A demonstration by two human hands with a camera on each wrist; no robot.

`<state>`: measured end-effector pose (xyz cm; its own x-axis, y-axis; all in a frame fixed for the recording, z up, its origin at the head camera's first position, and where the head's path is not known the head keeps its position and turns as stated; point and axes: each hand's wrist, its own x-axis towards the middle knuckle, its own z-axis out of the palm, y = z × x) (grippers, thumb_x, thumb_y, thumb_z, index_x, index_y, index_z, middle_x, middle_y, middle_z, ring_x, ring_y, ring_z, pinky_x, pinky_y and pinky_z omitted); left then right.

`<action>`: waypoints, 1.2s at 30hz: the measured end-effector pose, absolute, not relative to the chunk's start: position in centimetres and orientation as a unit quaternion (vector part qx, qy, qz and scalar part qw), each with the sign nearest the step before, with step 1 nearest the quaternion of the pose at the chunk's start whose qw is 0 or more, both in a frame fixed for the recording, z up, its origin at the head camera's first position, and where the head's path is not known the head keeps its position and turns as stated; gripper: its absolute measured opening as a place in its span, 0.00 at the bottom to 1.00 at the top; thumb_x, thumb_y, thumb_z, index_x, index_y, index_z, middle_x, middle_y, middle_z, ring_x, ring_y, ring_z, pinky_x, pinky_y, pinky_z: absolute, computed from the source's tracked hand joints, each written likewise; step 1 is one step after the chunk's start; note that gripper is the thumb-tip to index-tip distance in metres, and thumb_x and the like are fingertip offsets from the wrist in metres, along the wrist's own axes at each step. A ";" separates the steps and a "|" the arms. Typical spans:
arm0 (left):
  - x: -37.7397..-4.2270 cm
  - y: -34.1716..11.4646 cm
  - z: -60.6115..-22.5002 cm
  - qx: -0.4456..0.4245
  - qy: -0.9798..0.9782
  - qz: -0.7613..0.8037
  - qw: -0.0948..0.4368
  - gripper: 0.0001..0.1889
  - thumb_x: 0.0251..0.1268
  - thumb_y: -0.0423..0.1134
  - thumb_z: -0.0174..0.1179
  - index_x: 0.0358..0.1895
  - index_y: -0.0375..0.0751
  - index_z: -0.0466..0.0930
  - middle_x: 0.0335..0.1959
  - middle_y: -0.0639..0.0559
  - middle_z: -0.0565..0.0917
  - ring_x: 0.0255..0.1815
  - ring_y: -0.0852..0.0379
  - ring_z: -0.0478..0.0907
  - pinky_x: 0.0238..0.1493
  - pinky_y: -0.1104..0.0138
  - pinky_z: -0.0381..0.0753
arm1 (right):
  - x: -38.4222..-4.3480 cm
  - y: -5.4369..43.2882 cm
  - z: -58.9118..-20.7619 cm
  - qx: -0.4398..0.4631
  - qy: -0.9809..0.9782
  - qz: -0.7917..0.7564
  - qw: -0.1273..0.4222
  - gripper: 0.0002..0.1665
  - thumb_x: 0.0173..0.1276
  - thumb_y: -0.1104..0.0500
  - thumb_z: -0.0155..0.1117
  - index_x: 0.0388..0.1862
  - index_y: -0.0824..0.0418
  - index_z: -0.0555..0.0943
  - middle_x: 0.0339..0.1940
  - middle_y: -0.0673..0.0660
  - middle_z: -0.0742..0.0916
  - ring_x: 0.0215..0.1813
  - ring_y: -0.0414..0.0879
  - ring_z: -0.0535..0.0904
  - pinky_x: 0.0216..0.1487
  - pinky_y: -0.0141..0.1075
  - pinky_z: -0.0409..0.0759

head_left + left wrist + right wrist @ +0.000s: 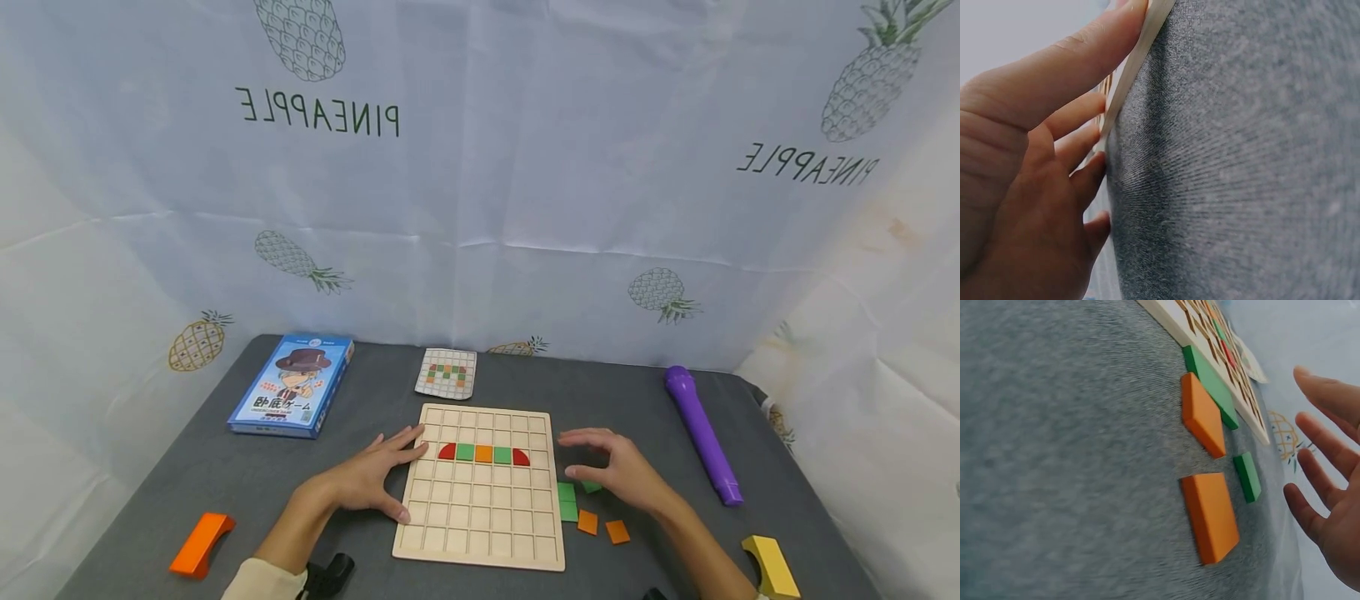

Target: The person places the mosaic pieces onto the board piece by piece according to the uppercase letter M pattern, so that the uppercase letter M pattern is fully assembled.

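A wooden grid board (pixel 480 525) lies in the middle of the table. One row of it carries red quarter-round tiles at both ends, green tiles (pixel 465 452) inside them and an orange tile (pixel 483 454) at the centre. My left hand (pixel 367 477) rests at the board's left edge, fingers spread, thumb lower down on the rim. My right hand (pixel 618 468) hovers by the right edge with nothing between its parted fingers and thumb. Below it lie loose green tiles (pixel 1247 477) and two loose orange tiles (pixel 1210 517), some against the board.
Behind the board lies a pattern card (pixel 446 373) showing coloured squares. A blue game box (pixel 292 385) sits at back left, a purple microphone-shaped stick (pixel 702 435) at right. An orange arch block (pixel 201 544) and a yellow arch block (pixel 771 567) stand near the front corners.
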<state>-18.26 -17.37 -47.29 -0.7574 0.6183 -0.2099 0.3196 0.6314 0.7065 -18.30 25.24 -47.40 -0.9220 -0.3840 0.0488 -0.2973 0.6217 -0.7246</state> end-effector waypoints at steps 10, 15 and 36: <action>-18.4 -17.4 -47.3 0.269 0.874 0.338 0.222 0.56 0.47 0.51 0.80 0.79 0.35 0.60 0.86 0.38 0.47 0.86 0.31 0.42 0.79 0.29 0.33 | -17.1 25.6 -48.4 -0.197 0.903 -0.378 0.060 0.26 0.61 0.45 0.77 0.58 0.46 0.87 0.58 0.43 0.88 0.63 0.35 0.79 0.66 0.38 0.78; -18.4 -17.4 -47.4 0.271 0.873 0.338 0.222 0.56 0.47 0.51 0.80 0.79 0.35 0.60 0.86 0.38 0.47 0.86 0.31 0.42 0.79 0.29 0.33 | -16.9 25.8 -48.9 -0.195 0.900 -0.382 0.074 0.25 0.61 0.45 0.77 0.57 0.45 0.87 0.58 0.44 0.89 0.62 0.35 0.79 0.66 0.35 0.78; -18.4 -17.5 -47.4 0.274 0.871 0.343 0.220 0.56 0.48 0.52 0.80 0.79 0.35 0.60 0.85 0.37 0.47 0.85 0.30 0.42 0.77 0.27 0.32 | -17.1 25.7 -49.0 -0.186 0.906 -0.360 0.119 0.17 0.59 0.47 0.79 0.48 0.41 0.90 0.49 0.44 0.90 0.54 0.40 0.81 0.57 0.31 0.78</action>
